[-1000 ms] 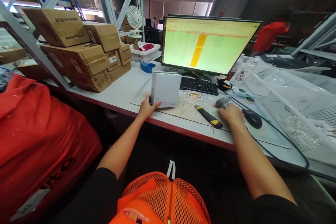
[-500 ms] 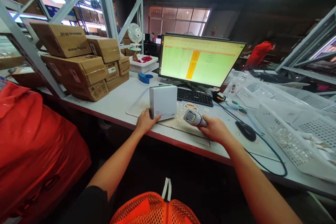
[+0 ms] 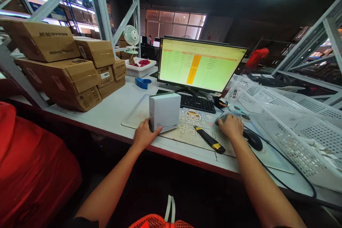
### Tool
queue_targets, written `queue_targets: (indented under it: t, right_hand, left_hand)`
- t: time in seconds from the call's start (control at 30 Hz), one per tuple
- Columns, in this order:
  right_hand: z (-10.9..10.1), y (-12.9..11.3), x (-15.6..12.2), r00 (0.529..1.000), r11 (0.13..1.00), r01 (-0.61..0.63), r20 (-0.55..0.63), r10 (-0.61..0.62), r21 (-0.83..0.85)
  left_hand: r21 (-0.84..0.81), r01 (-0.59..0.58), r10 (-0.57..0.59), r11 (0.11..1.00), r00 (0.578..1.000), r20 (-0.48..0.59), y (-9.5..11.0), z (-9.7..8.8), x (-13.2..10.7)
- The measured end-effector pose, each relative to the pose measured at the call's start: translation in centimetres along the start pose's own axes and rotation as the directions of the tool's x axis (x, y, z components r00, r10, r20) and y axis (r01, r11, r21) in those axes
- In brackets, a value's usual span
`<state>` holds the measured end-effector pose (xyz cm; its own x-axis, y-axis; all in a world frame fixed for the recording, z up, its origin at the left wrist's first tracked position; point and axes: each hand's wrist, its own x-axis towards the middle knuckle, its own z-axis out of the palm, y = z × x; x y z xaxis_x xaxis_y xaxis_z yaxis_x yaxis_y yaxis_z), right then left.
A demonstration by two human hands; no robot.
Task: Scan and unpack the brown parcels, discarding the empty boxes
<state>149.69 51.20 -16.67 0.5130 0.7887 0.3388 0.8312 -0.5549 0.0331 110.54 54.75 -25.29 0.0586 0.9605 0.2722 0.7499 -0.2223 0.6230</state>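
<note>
A small white box stands upright on the printed desk mat. My left hand grips its lower left corner, thumb on the front face. My right hand lies curled over a grey barcode scanner resting on the mat, which it mostly hides. A black mouse sits just right of that hand. A black and yellow utility knife lies on the mat between my hands.
A lit monitor and black keyboard stand behind the box. Stacked cardboard boxes fill the desk's left, with a blue tape dispenser beyond. White perforated trays cover the right. A red bag sits at lower left.
My right hand lifted the scanner and pointed it toward the white box, then brought it back down beside the mouse. My left hand kept hold of the box.
</note>
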Motion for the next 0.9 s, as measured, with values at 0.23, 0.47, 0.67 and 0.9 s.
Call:
queue_targets:
  t: [0.23, 0.47, 0.67, 0.9]
  right_hand:
    - [1.3, -8.2, 4.7, 0.938, 0.963, 0.241, 0.225, -0.263, 0.121]
    - [2.1, -10.1, 6.7, 0.923, 0.954, 0.265, 0.251, -0.293, 0.140]
    - [-0.4, -8.3, 5.1, 0.910, 0.919, 0.318, 0.196, -0.365, 0.234]
    - [-2.6, -8.1, -4.2, 0.650, 0.275, 0.545, -0.192, -0.735, 0.792]
  left_hand:
    - [-0.007, -0.009, 0.009, 1.000, 1.000, -0.010, -0.5, 0.3, 0.1]
    - [-0.028, -0.005, 0.005, 1.000, 1.000, -0.011, -0.5, 0.3, 0.1]
    - [-0.051, -0.023, 0.023, 0.998, 1.000, -0.019, -0.9, 0.6, -0.2]
    - [-0.230, -0.296, 0.284, 0.927, 0.955, -0.081, -2.1, 0.4, -0.2]
